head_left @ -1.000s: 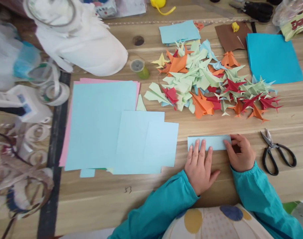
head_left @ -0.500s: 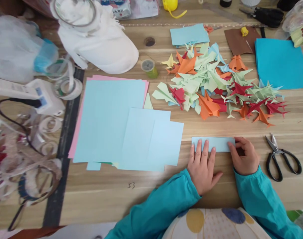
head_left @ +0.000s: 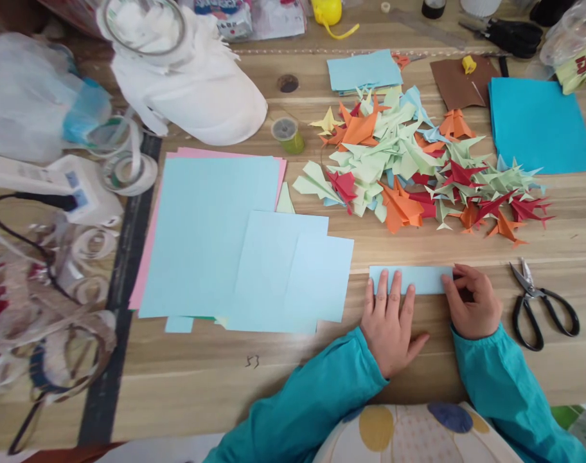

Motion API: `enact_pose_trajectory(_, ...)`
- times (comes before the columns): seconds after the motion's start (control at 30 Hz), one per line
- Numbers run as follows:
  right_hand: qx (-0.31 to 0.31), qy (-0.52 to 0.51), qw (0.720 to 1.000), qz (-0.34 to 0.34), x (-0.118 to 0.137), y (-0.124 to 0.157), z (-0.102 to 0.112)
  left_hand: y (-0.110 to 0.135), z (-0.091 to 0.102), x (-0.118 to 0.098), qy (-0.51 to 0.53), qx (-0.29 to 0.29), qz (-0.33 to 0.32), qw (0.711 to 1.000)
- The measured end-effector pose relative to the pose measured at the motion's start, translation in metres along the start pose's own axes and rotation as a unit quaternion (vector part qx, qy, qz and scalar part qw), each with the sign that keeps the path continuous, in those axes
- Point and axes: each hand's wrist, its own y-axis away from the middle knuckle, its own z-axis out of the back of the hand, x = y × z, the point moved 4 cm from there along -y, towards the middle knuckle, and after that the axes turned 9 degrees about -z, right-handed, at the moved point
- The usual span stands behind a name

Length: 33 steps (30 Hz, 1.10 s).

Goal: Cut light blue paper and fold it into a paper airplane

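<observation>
A narrow folded strip of light blue paper (head_left: 425, 278) lies flat on the wooden table in front of me. My left hand (head_left: 389, 331) rests on its left part, palm down, fingers stretched out and slightly spread. At the strip's right end my right hand (head_left: 473, 302) has its thumb on the paper and its other fingers curled at the edge, pinching it. Beyond the strip is a heap of folded paper pieces (head_left: 394, 145) in green, orange, red and blue. Black-handled scissors (head_left: 531, 292) lie partly spread to the right of my right hand.
Light blue sheets (head_left: 211, 218) over pink ones lie to the left. Farther back are a small green container (head_left: 288, 135), a bright blue paper stack (head_left: 541, 125) and a white cloth item (head_left: 201, 90). Tape rolls (head_left: 129, 170) and tangled ribbons (head_left: 47, 321) crowd the left edge.
The whole view has shifted slightly. Both hands keep their places on the paper strip, and nothing has been picked up or let go.
</observation>
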Motion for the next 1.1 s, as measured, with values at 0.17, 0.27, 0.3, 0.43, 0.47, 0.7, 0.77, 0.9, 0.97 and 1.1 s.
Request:
enact_pose_trajectory(0.17, -0.015, -0.036, 0.999, -0.015, 0.0024, -0.0004, 0.001, 0.001, -0.0021, -0.0001, 0.003, -0.002, -0.001, 1.0)
enact_pose_trajectory(0.27, -0.021, -0.042, 0.997, -0.054, -0.0014, 0.0005, 0.0003, 0.0008, -0.0024, 0.0, 0.006, -0.004, 0.004, 1.0)
enact_pose_trajectory(0.3, -0.018, -0.046, 0.996, -0.068, -0.0031, 0.001, -0.0004, 0.0006, -0.0024, 0.0001, 0.007, -0.004, 0.006, 1.0)
enact_pose_trajectory(0.43, -0.004, -0.054, 0.994, -0.1, -0.0056, 0.0024, -0.0024, -0.0002, -0.0018, 0.0002, 0.006, -0.007, 0.007, 1.0)
enact_pose_trajectory(0.47, -0.004, -0.052, 0.993, -0.105, -0.0052, 0.0024, -0.0023, -0.0004, -0.0015, 0.0001, 0.005, -0.008, 0.007, 1.0)
enact_pose_trajectory(0.7, -0.015, -0.029, 0.993, -0.116, 0.0004, 0.0011, -0.0006, -0.0005, -0.0017, 0.0002, -0.006, 0.004, 0.009, 1.0)
enact_pose_trajectory(0.77, -0.018, -0.024, 0.993, -0.113, 0.0008, 0.0009, -0.0007, -0.0006, -0.0022, 0.0, -0.007, 0.007, 0.01, 1.0)
enact_pose_trajectory(0.9, -0.02, -0.011, 0.995, -0.092, 0.001, 0.0009, -0.0014, -0.0012, -0.0027, -0.0001, -0.011, 0.009, 0.014, 1.0)
enact_pose_trajectory(0.97, -0.016, -0.011, 0.997, -0.075, 0.0011, 0.0012, -0.0016, -0.0015, -0.0026, -0.0002, -0.011, 0.01, 0.014, 1.0)
enact_pose_trajectory(1.1, -0.005, 0.0, 0.998, -0.07, -0.0009, 0.0017, -0.0021, -0.0017, -0.0024, -0.0003, -0.012, 0.011, 0.015, 1.0)
